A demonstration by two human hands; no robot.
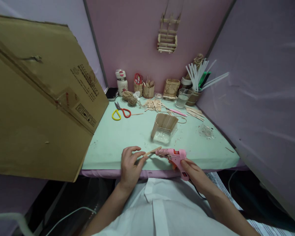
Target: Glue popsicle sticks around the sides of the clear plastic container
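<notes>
Near the table's front edge, my left hand (pixel 132 164) pinches one end of a wooden craft stick (pixel 152 151) between thumb and fingers. My right hand (pixel 192 170) is wrapped around the handle of a pink hot glue gun (pixel 173 155). The gun's nozzle points left and lies at the stick, touching it or very close; I cannot tell which. Just beyond my hands stands a clear plastic box (pixel 162 136) whose back and left side carry upright wooden sticks (pixel 165 122).
Scissors (pixel 123 111) with yellow and red handles lie left. Loose sticks (pixel 153 105), a pink pen-like tool (pixel 178 112) and a twine ball (pixel 129 98) lie farther back. A water cup (pixel 182 97) and glue sticks (pixel 196 73) stand back right. Large cardboard (pixel 44 98) leans left.
</notes>
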